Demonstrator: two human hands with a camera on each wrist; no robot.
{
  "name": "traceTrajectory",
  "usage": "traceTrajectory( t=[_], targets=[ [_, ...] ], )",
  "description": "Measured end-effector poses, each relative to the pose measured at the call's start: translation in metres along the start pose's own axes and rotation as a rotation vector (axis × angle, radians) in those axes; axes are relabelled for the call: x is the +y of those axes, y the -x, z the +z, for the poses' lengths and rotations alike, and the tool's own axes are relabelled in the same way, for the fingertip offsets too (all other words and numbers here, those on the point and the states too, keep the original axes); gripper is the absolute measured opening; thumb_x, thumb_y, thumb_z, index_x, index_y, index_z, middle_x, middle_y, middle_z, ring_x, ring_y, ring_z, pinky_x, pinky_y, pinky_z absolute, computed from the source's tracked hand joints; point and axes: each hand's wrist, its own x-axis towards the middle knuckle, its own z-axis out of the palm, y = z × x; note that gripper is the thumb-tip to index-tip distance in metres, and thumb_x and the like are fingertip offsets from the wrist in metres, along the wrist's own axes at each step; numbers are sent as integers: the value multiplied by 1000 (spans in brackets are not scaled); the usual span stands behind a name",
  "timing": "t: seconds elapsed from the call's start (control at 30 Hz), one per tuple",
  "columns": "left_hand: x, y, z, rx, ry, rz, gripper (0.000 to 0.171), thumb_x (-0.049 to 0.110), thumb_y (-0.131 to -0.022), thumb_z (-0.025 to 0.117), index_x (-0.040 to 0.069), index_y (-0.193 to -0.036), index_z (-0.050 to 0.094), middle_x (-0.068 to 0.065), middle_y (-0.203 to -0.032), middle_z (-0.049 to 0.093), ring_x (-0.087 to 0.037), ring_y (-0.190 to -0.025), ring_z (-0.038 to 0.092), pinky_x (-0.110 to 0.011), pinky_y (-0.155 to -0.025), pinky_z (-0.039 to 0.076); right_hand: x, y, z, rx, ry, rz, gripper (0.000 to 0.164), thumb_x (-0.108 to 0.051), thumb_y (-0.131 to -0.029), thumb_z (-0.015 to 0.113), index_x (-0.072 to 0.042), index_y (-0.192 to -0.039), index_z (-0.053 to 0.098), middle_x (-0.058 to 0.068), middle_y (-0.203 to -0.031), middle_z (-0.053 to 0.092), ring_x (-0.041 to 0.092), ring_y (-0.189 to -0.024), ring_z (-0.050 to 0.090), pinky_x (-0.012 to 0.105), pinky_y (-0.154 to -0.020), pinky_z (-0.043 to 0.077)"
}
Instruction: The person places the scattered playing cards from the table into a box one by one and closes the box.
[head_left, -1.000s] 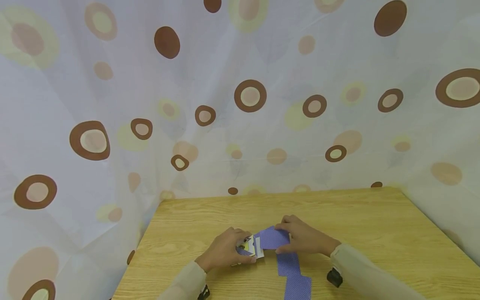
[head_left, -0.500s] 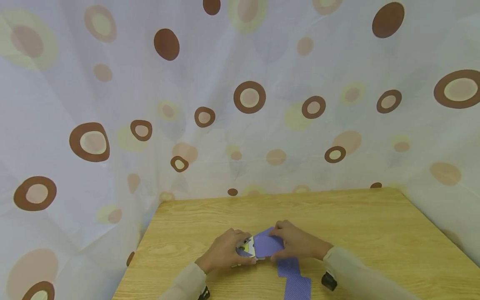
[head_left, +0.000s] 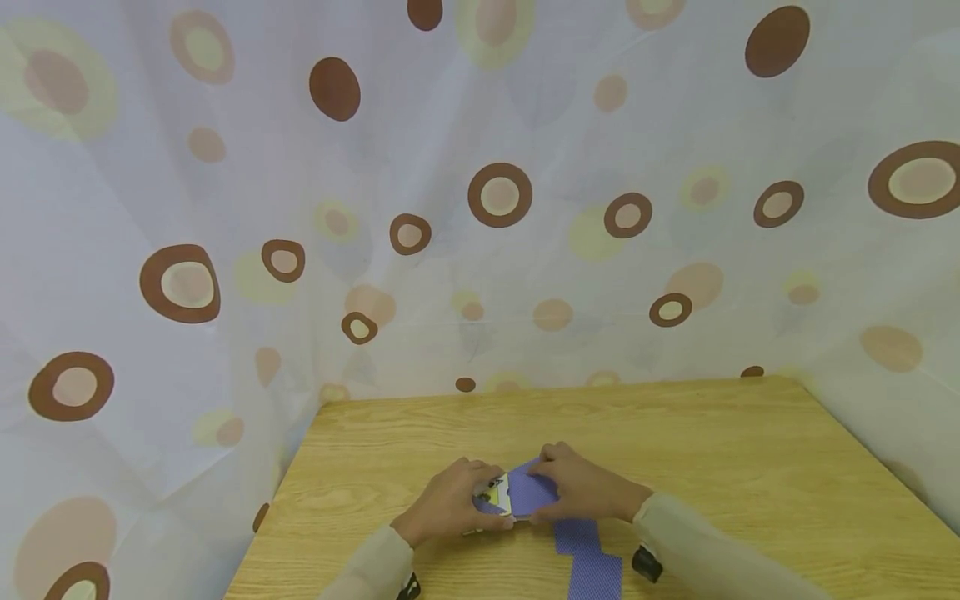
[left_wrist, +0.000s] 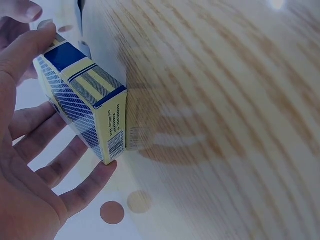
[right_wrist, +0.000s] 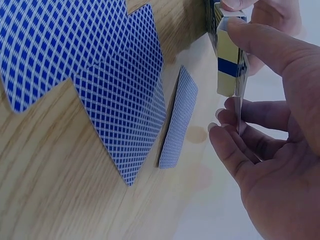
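In the head view my left hand (head_left: 447, 502) grips a playing-card box (head_left: 491, 495), yellow and blue with a picture on its face. Thumb and fingers lie along the box's edges, and in the left wrist view the barcoded end of the box (left_wrist: 114, 132) shows close to the table. My right hand (head_left: 588, 492) pinches a blue-backed playing card (head_left: 534, 493) between thumb and fingers, its left end right at the box's open end. Seen from the right wrist, that card is nearly edge-on, beside the yellow flap (right_wrist: 228, 55). The box's inside is hidden.
Several blue-patterned cards lie face down on the wooden table (head_left: 675, 433). Two overlapping cards (head_left: 596, 575) run toward the near edge, and another card (right_wrist: 180, 120) lies farther off in the right wrist view. A spotted curtain (head_left: 555, 250) stands behind the table.
My right hand has moved left with the blue card, bringing it up against the box and covering the white flap in the head view. My left hand and the box stay about where they were.
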Motion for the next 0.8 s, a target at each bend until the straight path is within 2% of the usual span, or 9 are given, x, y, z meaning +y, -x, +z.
traceTrajectory(
  t=[0.37,0.8],
  targets=[
    [-2,0,2,16,-2,11,77,63,-84,77,13,-141,63,2,-133,65,-9,-103,54,-23,-77,46,-6,-8,4,-3,12,2,75,-54,-85,81,-4,-138,64,-5,-111,51,13,-100,45,30,-83,47],
    [-2,0,0,8,-5,14,80,66,-84,75,13,-141,63,2,-133,65,-9,-106,55,-23,-78,47,-12,-13,7,6,6,-50,73,-54,-87,78,-2,-137,64,-3,-111,52,13,-99,45,29,-82,47]
  ],
)
